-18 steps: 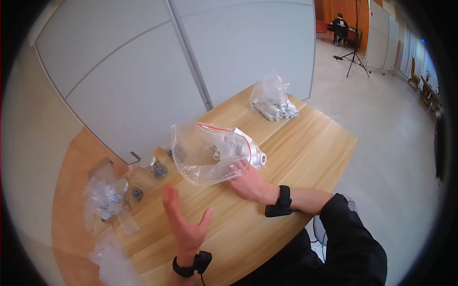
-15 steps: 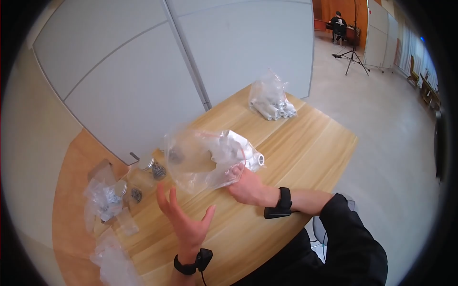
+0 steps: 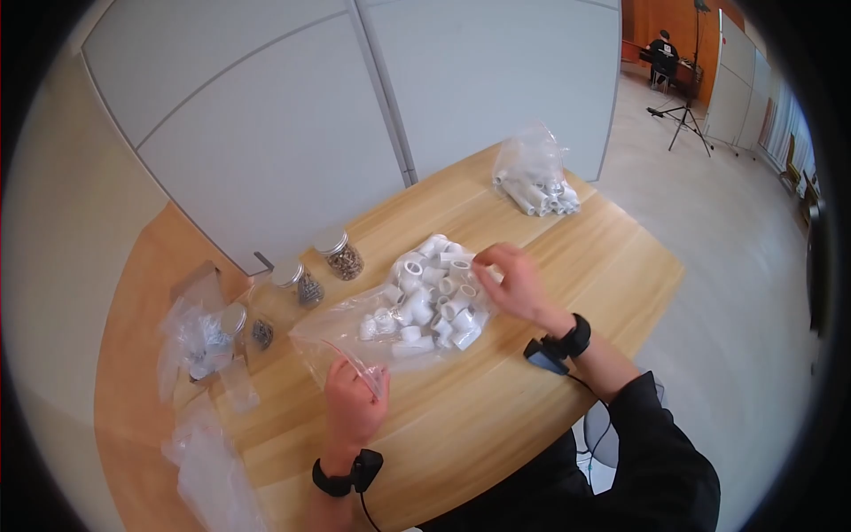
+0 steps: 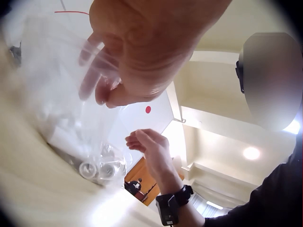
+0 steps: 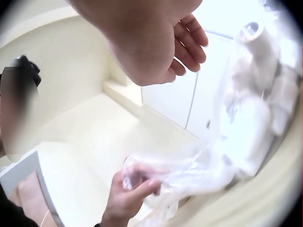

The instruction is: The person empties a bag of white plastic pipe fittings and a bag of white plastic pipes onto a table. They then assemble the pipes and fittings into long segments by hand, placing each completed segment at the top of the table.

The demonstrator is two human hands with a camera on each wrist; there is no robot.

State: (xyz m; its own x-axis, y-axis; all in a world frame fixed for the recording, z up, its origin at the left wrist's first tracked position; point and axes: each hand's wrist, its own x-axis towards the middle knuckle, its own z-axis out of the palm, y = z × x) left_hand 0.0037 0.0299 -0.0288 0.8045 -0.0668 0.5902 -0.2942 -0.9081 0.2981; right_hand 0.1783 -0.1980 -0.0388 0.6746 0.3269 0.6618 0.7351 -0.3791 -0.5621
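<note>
A clear plastic bag [image 3: 324,341] with white pipe fittings [image 3: 421,306] lies on its side on the wooden table. My left hand [image 3: 355,403] pinches the bag's red-lined mouth; in the left wrist view the plastic covers part of that hand [image 4: 142,52]. Over the right end of the fittings is my right hand [image 3: 519,288], its fingers loosely bent and holding nothing. The right wrist view shows this hand [image 5: 147,42] apart from the fittings [image 5: 248,127], with the left hand [image 5: 125,196] gripping the plastic.
At the table's back edge stands another bag of white tubes [image 3: 536,191]. Jars of small metal parts [image 3: 341,257] line the left back edge, beside a bag of small parts [image 3: 199,341]. Empty-looking plastic [image 3: 213,470] hangs at the near left edge. Someone sits far off.
The bag has dropped from a raised position to lie flat, its fittings spread out. My right hand has let go of it and moved up and right; my left hand has taken hold of its mouth.
</note>
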